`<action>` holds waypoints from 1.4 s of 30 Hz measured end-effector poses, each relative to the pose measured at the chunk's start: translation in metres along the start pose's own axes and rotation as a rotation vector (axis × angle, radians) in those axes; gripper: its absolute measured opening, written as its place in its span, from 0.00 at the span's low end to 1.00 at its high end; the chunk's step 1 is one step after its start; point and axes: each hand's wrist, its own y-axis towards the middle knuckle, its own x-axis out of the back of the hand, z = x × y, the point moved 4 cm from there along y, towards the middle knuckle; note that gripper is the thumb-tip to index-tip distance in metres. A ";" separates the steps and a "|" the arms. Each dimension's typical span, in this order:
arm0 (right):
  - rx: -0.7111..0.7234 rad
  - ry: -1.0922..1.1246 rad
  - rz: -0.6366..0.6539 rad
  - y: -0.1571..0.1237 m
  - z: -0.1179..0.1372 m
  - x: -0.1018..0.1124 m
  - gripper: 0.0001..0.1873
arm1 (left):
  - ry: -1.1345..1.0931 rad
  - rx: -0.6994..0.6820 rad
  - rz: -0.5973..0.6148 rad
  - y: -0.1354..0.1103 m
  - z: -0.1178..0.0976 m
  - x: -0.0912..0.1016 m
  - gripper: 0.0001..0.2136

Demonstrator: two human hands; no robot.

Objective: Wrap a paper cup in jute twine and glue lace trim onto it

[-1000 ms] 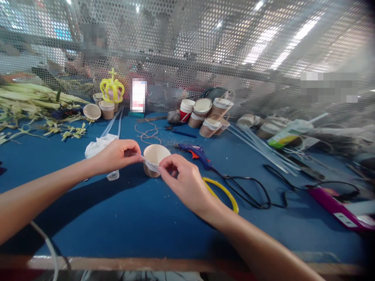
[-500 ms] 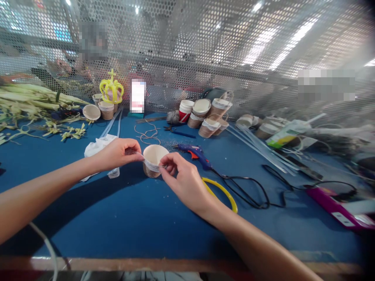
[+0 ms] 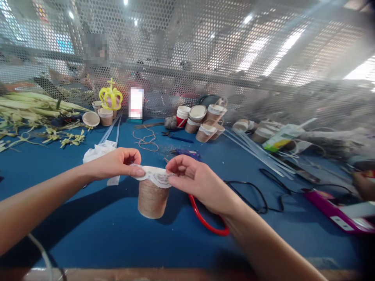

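A small paper cup (image 3: pixel 152 197) wrapped in brown twine is held just above the blue table (image 3: pixel 117 234), with a band of white lace (image 3: pixel 155 176) round its rim. My left hand (image 3: pixel 118 163) pinches the lace at the cup's left rim. My right hand (image 3: pixel 195 177) pinches it at the right rim. Both hands are closed on the lace and the cup hangs between them.
A red hoop (image 3: pixel 205 220) and a black cable (image 3: pixel 252 193) lie right of the cup, with a blue glue gun (image 3: pixel 187 153) behind. Finished cups (image 3: pixel 202 121), a yellow crown (image 3: pixel 110 96), palm leaves (image 3: pixel 32 109) and clear sticks (image 3: pixel 258 150) lie further back before a perforated metal screen (image 3: pixel 187 58).
The cup has come up off the table and nearer to me, held by its lace rim. The hoop beside it now looks red where it looked yellow.
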 end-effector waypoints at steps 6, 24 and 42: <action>-0.020 0.015 0.014 -0.006 0.004 0.006 0.06 | -0.124 0.003 0.005 -0.005 -0.003 -0.013 0.16; 0.021 0.208 0.124 -0.012 -0.015 0.012 0.07 | -0.475 0.010 0.169 -0.006 0.019 -0.041 0.27; -0.006 0.213 0.148 -0.010 -0.027 0.014 0.06 | -0.536 0.145 0.023 -0.014 0.023 -0.041 0.20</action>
